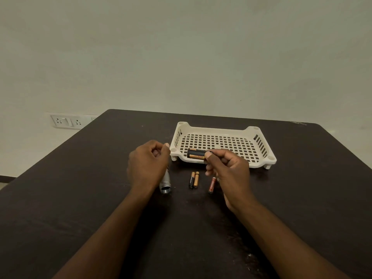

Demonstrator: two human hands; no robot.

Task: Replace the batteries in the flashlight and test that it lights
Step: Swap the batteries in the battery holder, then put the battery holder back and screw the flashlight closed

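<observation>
step: loading battery holder | right hand fingers pinch it | left hand curled, contents unclear | next: slide holder into flashlight below left fingers

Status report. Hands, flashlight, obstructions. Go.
Right hand grips battery holder. Left hand curled, contents unclear. Flashlight body open on table. Nothing blocking.

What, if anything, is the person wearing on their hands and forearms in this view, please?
Nothing that shows. The left hand and right hand are bare, without gloves, and both forearms are uncovered down to the bottom edge of the picture, with no sleeve, watch or bracelet in view. Whether any of the fingers carries a ring is too small to tell.
</observation>
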